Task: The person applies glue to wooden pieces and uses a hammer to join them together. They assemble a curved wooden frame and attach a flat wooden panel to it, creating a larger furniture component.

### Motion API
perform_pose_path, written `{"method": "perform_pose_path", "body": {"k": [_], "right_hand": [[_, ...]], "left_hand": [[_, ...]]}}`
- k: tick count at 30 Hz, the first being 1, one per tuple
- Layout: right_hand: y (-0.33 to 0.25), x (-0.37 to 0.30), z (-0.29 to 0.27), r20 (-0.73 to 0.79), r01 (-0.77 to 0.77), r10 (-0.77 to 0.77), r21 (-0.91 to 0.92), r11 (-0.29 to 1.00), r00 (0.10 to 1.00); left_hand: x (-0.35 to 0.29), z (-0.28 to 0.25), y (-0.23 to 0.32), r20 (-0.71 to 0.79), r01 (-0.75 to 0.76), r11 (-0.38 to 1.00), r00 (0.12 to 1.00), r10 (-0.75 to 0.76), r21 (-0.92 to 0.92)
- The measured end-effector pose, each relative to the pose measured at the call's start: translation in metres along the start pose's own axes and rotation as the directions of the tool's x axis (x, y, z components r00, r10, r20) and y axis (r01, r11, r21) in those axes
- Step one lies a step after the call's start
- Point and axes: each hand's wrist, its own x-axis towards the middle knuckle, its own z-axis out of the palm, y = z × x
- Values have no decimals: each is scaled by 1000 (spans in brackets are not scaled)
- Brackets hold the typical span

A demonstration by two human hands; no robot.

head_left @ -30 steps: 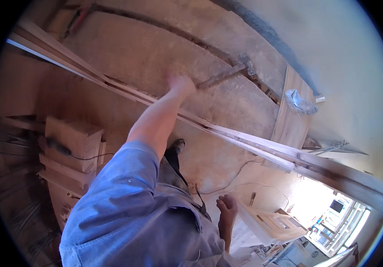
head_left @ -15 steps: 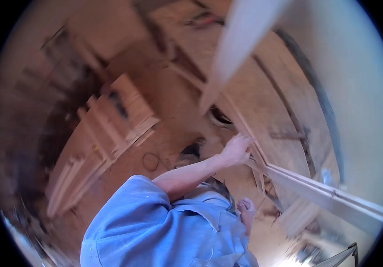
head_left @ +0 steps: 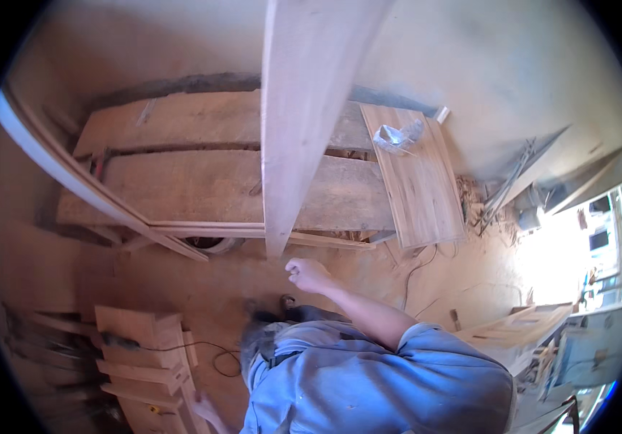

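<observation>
My right hand (head_left: 308, 275) is held out in front of me with its fingers curled in; nothing shows in them. Just beyond it is the lower end of a pale wooden plank (head_left: 300, 108), which runs down from the top of the view; a small gap shows between them. My left hand (head_left: 209, 409) hangs low at the left, fingers loosely stretched, close to a stack of wooden pieces (head_left: 137, 372). Whether it touches the wood I cannot tell. A long wooden frame (head_left: 108, 202) leans at the left against the front of a low bench (head_left: 202, 184).
A wide wooden panel (head_left: 423, 188) lies across the bench's right end, a crumpled clear plastic bag (head_left: 396, 137) on it. Cables (head_left: 408, 282) trail over the dusty floor. A dark power tool (head_left: 119, 340) rests on the stacked wood. More boards (head_left: 520, 325) stand at the right.
I have turned, so the bench now lies straight ahead. My left hand has let go of the wooden frame and dropped to my side. My right hand has come forward.
</observation>
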Motion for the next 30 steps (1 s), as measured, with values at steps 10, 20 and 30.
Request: {"method": "perform_pose_path", "body": {"k": [10,20,30], "right_hand": [[150,6,-164,-706,-295,-15,-315,902,708],[221,119,-391,-781,-435,-135,-472,767,610],[224,228,-484,-825,-71,104,77,994,556]], "left_hand": [[27,73,184,576,-637,749,548,607,-183],[106,69,372,376,-288,916,845,380,-280],[-82,130,476,801,-357,931,576,160,71]]}}
